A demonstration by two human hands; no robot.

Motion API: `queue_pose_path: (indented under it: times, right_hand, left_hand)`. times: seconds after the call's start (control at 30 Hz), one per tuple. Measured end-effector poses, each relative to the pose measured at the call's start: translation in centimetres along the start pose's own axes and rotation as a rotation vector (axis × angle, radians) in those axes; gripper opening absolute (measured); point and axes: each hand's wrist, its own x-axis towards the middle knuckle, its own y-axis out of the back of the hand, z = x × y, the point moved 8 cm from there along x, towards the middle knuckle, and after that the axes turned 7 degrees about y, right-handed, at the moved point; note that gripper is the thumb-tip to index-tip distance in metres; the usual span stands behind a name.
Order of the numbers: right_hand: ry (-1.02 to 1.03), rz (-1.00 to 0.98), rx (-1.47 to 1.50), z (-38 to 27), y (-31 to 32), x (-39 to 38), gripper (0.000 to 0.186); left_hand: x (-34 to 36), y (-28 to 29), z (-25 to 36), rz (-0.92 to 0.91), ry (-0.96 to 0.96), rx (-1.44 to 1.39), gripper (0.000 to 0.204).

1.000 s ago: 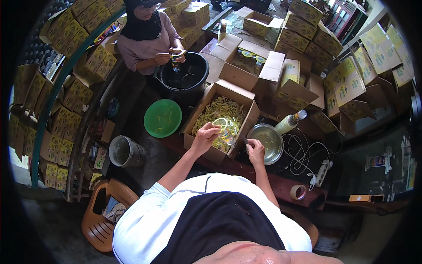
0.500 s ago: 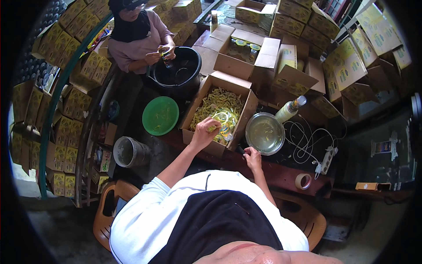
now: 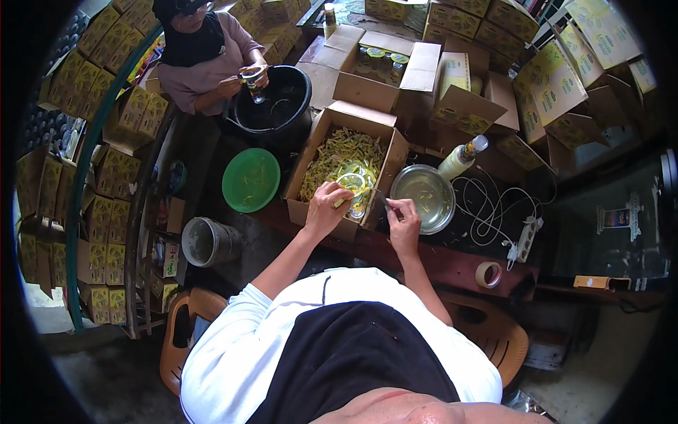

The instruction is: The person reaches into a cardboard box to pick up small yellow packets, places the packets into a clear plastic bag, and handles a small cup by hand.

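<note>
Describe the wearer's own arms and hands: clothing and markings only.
Loose white sleeves cover the upper arms, leaving both forearms bare. The left hand and right hand are ungloved. No watch or bracelet shows; rings are too small to tell.

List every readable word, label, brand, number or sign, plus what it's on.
Yellow cartons at right: large lettering and brand print; I won't copy the wording.
Yellow cartons on the left rack: repeated print, mostly too small to read.
Clear container in the left hand: coloured print, too small and blurred.
Jar lids in the open carton: too small.
Sticker on the glass at right: too small.
</note>
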Motion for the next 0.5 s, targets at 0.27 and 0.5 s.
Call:
queue_pose_path:
  times: [0.27, 0.5]
  right_hand:
    - [0.231, -0.043, -0.114, -3.0, -1.3, 0.2, 0.016]
    - [0.162, -0.072, 0.033, -1.4, -1.5, -0.6, 0.015]
  left_hand:
    - [-0.7, -1.0, 1.1, -0.049, -0.007, 0.009, 0.018]
    - [-1.7, -3.2, -2.9, -0.155, 0.237, -0.393, 0.025]
